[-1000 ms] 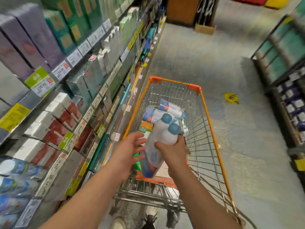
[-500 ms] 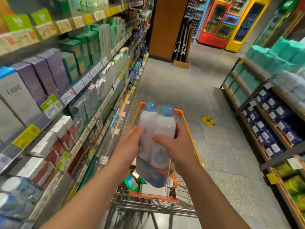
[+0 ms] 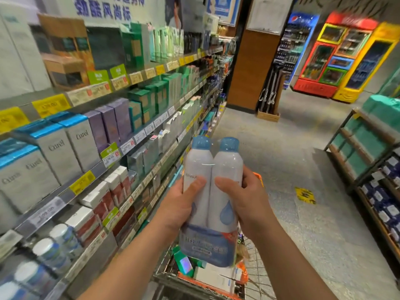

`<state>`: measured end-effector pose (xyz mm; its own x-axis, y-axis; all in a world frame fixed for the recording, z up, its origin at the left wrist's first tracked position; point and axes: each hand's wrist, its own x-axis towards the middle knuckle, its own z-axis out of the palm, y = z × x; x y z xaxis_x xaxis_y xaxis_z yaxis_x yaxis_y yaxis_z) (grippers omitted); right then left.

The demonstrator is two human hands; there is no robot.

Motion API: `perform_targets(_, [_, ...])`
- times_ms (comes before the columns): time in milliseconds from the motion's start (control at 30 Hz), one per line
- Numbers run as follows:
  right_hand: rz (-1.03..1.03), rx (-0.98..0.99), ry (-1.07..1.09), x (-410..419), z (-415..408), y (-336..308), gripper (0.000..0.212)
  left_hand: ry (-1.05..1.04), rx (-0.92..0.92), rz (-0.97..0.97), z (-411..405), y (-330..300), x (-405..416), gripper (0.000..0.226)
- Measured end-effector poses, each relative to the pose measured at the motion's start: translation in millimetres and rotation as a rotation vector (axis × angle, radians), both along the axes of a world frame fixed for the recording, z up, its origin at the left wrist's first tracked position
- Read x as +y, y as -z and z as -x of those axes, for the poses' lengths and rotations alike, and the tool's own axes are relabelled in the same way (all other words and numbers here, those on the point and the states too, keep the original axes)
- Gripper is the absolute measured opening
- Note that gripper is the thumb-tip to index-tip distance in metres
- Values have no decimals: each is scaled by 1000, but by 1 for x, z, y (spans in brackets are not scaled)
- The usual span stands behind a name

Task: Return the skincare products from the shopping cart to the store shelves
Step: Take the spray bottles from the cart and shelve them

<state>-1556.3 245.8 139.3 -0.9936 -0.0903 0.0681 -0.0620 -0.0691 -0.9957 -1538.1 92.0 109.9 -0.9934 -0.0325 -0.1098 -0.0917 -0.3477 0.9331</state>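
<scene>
A shrink-wrapped twin pack of white spray bottles (image 3: 213,167) with blue caps stands upright in front of me, above the shopping cart (image 3: 203,284). My left hand (image 3: 180,206) grips its left side, thumb across the front. My right hand (image 3: 244,204) grips its right side the same way. The cart, orange-trimmed wire, is mostly hidden behind the pack and my arms; several small boxes lie inside it. The store shelves (image 3: 121,152) run along my left, filled with boxed skincare products.
Similar blue-capped white bottles (image 3: 49,250) stand on a low shelf at the lower left. A second rack (image 3: 372,169) with teal and blue packs lines the right side. The aisle floor (image 3: 281,159) runs ahead to a brown pillar (image 3: 253,68) and drink fridges (image 3: 344,57).
Both hands have lifted the twin pack out of the cart to chest height and turned it upright. My view has tilted up from the cart toward the shelves and aisle.
</scene>
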Motion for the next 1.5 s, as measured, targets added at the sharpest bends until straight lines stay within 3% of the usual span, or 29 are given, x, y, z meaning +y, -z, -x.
perform_targets(200, [134,-44,-89,7,-13,1,45,-185,65,187,-30,-13,16,75])
perform_targets(300, [225,-88,-190,-1,-22,0,49,-313,95,312,-57,-24,15,64])
perform_targets(433, [294,-175,-337,-20,-37,5,70,-518,66,447,-94,-34,5,78])
perform_targets(500, [305,-195,-426,-33,-47,8,81,-597,49,446,-115,-38,-1,76])
perform_targets(800, [170,-118,-704,-93,-113,11,68,-874,47,418,-202,-57,-38,80])
perform_targets(1000, [149,-29,-746,-137,-165,-7,53,-985,52,353,-255,-66,-72,81])
perform_targets(1133, [118,85,-746,-174,-204,-19,61,-1016,111,352,-295,-74,-100,43])
perform_targets(1267, [117,155,-772,-216,-249,-24,70,-1092,124,367,-343,-81,-134,70])
perform_targets(1500, [105,242,-828,-284,-328,-38,84,-1143,157,375,-430,-93,-190,68])
